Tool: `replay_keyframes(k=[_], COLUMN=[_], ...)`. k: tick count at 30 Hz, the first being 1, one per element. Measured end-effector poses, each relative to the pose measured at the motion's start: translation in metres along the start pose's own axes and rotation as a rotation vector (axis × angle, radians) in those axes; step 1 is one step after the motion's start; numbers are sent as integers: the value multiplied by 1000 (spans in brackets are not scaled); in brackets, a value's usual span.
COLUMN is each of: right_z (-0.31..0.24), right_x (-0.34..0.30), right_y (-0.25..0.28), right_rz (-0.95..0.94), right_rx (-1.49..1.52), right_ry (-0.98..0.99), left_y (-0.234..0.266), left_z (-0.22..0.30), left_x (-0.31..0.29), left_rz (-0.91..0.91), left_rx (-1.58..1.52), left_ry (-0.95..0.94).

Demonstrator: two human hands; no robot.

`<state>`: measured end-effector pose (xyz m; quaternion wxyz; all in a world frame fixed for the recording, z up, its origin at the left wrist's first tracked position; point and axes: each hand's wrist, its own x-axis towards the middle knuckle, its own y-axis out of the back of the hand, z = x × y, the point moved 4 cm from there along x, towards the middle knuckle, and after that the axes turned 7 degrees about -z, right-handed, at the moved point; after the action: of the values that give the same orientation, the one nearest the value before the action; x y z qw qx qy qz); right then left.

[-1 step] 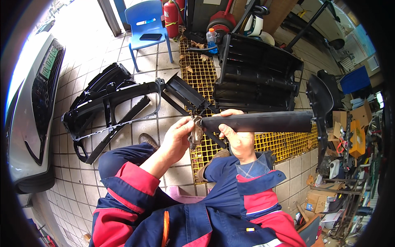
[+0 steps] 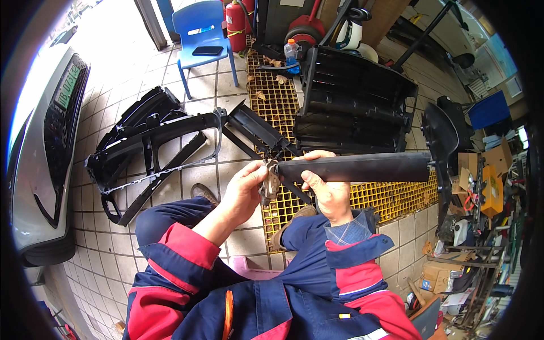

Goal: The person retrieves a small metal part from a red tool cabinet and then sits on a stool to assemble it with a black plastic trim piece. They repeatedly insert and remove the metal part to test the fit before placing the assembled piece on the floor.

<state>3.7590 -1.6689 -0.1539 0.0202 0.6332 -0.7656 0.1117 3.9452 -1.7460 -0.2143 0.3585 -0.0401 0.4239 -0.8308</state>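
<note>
a long black panel (image 2: 362, 168) was held up nearly level in front of the person, above the yellow grating (image 2: 391, 199), with a small tan fitting (image 2: 272, 180) at its left end. the left hand (image 2: 242, 190) had its grip closed on that fitting, fingers and thumb pinching it; the right hand (image 2: 331, 197) gripped the panel near the same end, thumb in front, fingers behind. nothing had visibly shifted from the picture just before, so the handling seemed paused, or too slight to show, and the work appeared no further along. whether the fitting was fastened to the panel could not be told.

past the panel's right end stood a curved black part (image 2: 441, 133); whether they touched was unclear. beyond the hands lay a slatted black frame (image 2: 354, 99) and, on the tiles to the left, an open black frame (image 2: 150, 139). farther out stood a blue chair (image 2: 198, 27) and a white car (image 2: 41, 192).
</note>
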Motion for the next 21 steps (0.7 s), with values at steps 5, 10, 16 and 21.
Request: replay_keyframes(k=[5, 10, 16, 21], right_z=[-2, 0, 4, -1], right_x=[0, 0, 0, 3], right_y=[7, 9, 5, 7], right_rz=[64, 101, 40, 70], right_rx=[39, 109, 38, 40], right_ry=[7, -8, -22, 29], left_y=[7, 10, 1, 10], left_z=[1, 0, 2, -1], left_x=[0, 0, -1, 0], left_rz=[72, 57, -50, 52], left_rx=[39, 49, 45, 48], left_ry=[1, 51, 15, -10])
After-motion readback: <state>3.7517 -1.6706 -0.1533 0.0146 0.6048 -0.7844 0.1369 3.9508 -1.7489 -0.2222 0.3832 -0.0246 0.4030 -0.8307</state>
